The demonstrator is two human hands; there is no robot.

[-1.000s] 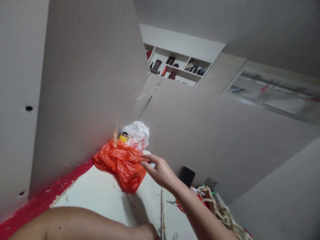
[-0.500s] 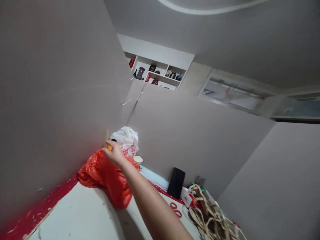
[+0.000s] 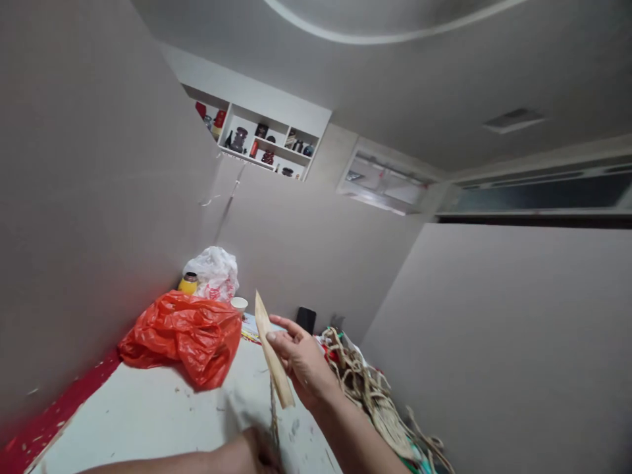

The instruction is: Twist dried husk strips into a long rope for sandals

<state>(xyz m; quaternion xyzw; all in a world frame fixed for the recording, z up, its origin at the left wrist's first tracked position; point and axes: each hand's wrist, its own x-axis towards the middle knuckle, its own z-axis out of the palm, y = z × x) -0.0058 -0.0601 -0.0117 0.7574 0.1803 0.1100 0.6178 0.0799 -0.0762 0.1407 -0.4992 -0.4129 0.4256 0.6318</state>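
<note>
My right hand [image 3: 303,359] pinches a flat, pale strip [image 3: 270,352] between thumb and fingers. The strip looks like dried leaf or husk, is pointed at its upper end and leans to the left. Low in the frame, my left hand [image 3: 254,451] is closed around the lower end of a thin, dark twisted cord [image 3: 274,411], which rises behind the strip; its fingertips are in shadow and partly hidden. A crumpled orange plastic bag [image 3: 185,336] lies on the white tabletop [image 3: 143,408], left of both hands.
Behind the orange bag are a yellow jar [image 3: 188,284], a white plastic bag [image 3: 214,270] and a white cup [image 3: 239,303]. A dark phone [image 3: 306,320] leans against the partition. Tangled beige braided rope [image 3: 368,395] lies along the right side. Grey partitions enclose the table.
My right hand has drawn back from beside the orange bag, bringing the pale strip nearer and to the right. My left hand and the cord have come into view. The camera has turned right.
</note>
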